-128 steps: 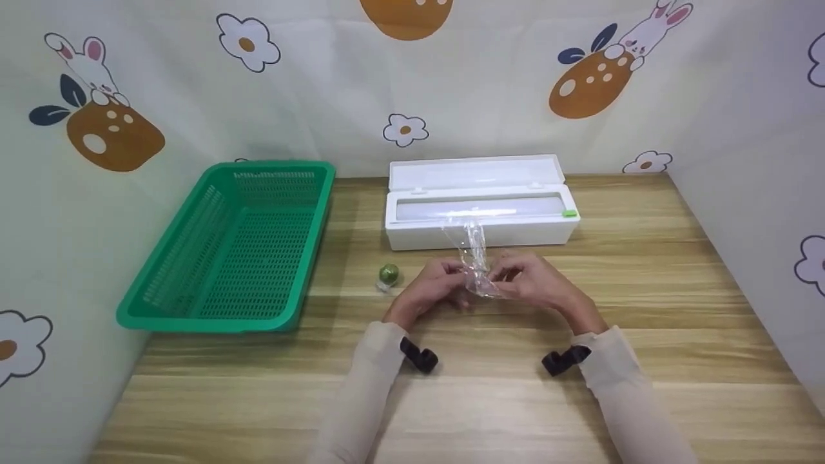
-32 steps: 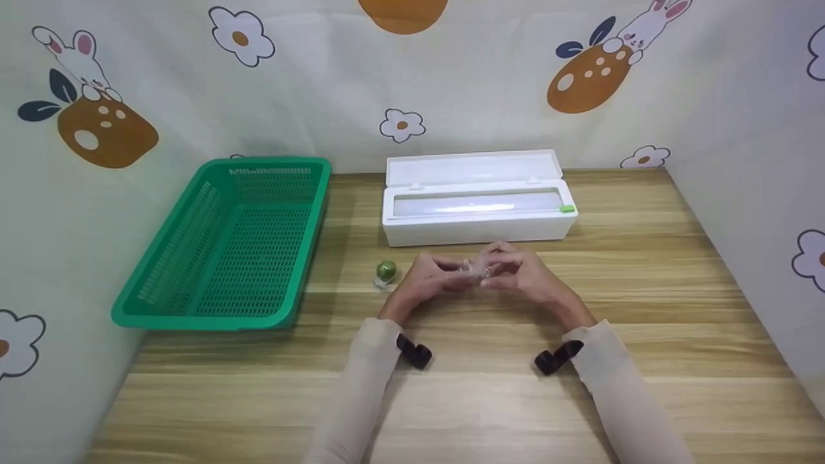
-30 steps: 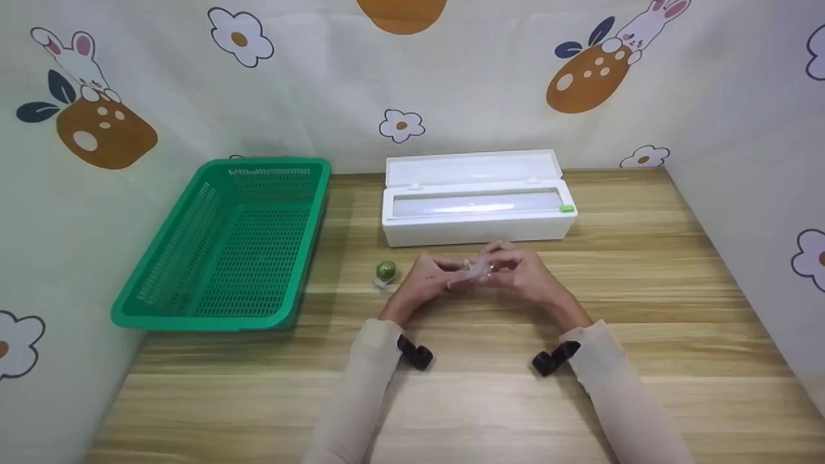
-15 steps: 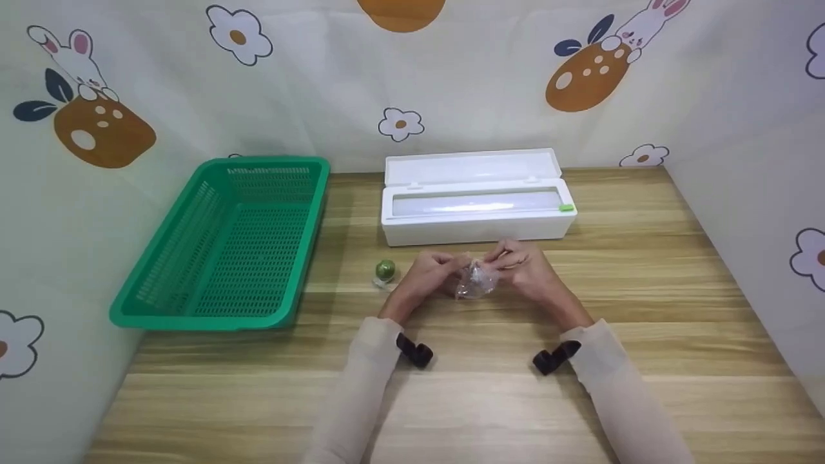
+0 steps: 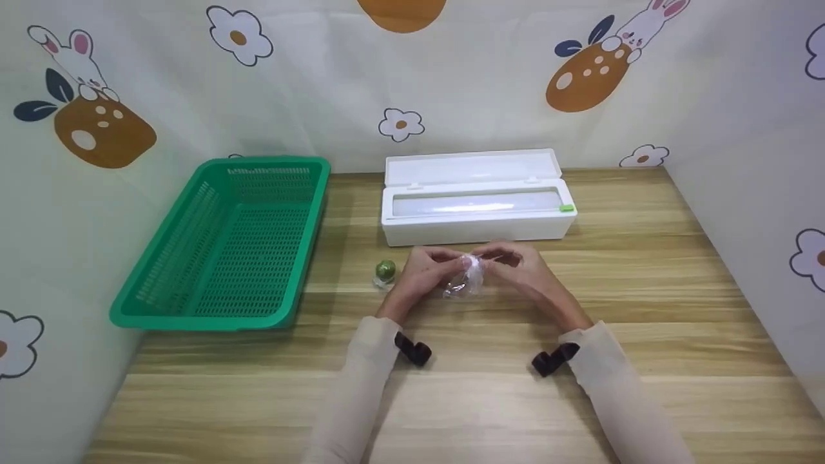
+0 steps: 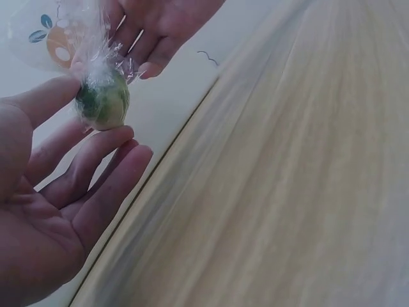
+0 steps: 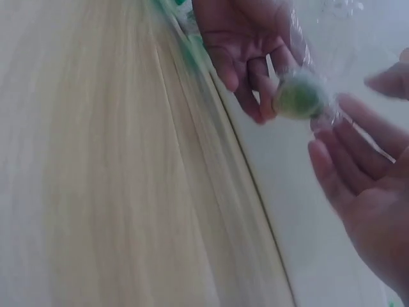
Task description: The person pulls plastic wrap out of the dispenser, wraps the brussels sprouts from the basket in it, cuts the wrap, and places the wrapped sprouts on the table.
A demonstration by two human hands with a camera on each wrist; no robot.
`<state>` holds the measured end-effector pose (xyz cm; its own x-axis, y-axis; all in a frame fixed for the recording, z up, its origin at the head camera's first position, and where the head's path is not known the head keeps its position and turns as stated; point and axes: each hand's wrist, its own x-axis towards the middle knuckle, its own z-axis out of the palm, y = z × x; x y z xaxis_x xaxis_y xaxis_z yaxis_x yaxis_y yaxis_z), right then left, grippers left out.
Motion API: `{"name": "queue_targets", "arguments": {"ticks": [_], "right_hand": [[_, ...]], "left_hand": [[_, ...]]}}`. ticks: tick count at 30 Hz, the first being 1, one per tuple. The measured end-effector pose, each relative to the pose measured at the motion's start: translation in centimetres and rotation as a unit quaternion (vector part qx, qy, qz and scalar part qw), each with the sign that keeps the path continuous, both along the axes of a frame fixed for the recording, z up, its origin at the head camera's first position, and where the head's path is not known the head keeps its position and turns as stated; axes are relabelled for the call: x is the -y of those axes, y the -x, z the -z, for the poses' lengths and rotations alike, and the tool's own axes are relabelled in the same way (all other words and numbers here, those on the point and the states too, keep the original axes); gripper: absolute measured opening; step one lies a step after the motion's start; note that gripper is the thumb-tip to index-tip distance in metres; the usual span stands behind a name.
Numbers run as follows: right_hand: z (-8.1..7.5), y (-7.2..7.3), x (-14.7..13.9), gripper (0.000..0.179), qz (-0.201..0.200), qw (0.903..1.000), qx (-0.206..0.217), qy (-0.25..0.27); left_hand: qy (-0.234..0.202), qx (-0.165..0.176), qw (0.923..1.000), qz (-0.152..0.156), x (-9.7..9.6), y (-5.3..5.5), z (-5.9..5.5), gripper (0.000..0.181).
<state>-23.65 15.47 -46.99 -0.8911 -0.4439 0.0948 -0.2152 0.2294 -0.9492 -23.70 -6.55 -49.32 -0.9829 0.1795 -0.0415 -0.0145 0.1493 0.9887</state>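
Note:
My left hand (image 5: 422,272) pinches a small round green fruit (image 6: 104,105) wrapped in clear cling film, its thumb at the top and fingertips underneath in the left wrist view. Bunched film (image 5: 465,283) spreads from the fruit between both hands in the head view. My right hand (image 5: 527,269) comes in from the other side. Its fairly straight fingertips (image 7: 329,125) touch the film by the fruit, and its thumb stands apart from them in the right wrist view. Another small green fruit (image 5: 385,269) with film bunched beneath it lies on the table left of my hands.
A white cling film box (image 5: 480,231) with its lid raised stands just behind my hands; a green slider sits at its right end. A green slotted basket (image 5: 296,283) is to the left. Patterned cloth (image 5: 322,84) surrounds the wooden table (image 5: 483,412) at the back and sides.
The film strip first hung from the hands near the box, then was gathered into a small bundle. In the last half second the bundle has turned and shifted slightly left. Box, basket and second fruit stay put.

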Motion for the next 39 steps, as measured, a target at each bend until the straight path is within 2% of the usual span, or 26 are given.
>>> {"name": "queue_targets", "arguments": {"ticks": [3,6,12,16,19,22,26,29,33,36,39], "right_hand": [[-0.4,-0.4,0.9,0.051,0.022,0.998,0.018,-0.056],[-0.6,-0.6,1.7,0.058,0.039,0.9949,0.003,-0.093],[-0.4,-0.7,2.2,0.031,0.084,0.9912,-0.043,-0.094],[-0.2,-0.7,2.1,0.022,0.099,0.9885,-0.064,-0.095],[-0.1,-0.6,2.0,0.02,0.096,0.9865,-0.081,-0.105],[-0.2,-0.6,1.9,0.022,0.07,0.9863,-0.091,-0.118],[-0.2,-0.9,2.1,0.041,0.026,0.9829,-0.096,-0.154],[-0.1,-1.1,2.3,0.05,0.008,0.9729,-0.136,-0.187],[0.0,-1.2,2.5,0.033,0.008,0.9631,-0.194,-0.187],[0.0,-1.1,2.2,0.022,0.009,0.9623,-0.208,-0.175],[0.0,-1.1,1.9,0.018,0.01,0.9603,-0.217,-0.175]], "left_hand": [[-0.001,-0.003,0.9999,-0.01,0.0,0.0,0.0,0.032],[0.002,-0.009,0.9998,-0.017,0.0,0.0,0.0,0.031],[0.006,-0.004,0.9999,-0.013,-0.1,-0.1,-0.2,0.029],[0.012,0.014,0.9998,0.005,-0.1,-0.2,-0.3,0.032],[0.002,0.035,0.9992,0.018,0.0,-0.2,-0.3,0.035],[-0.015,0.048,0.9985,0.022,0.0,-0.2,-0.1,0.034],[-0.012,0.034,0.9993,-0.006,0.1,-0.2,0.1,0.028],[-0.014,0.032,0.9991,-0.024,0.2,-0.1,0.1,0.025],[-0.016,0.034,0.9991,-0.02,0.2,-0.1,0.2,0.024],[-0.012,0.031,0.9994,-0.008,0.2,-0.1,0.3,0.025],[-0.017,0.037,0.9991,0.012,0.2,-0.1,0.4,0.028]]}}
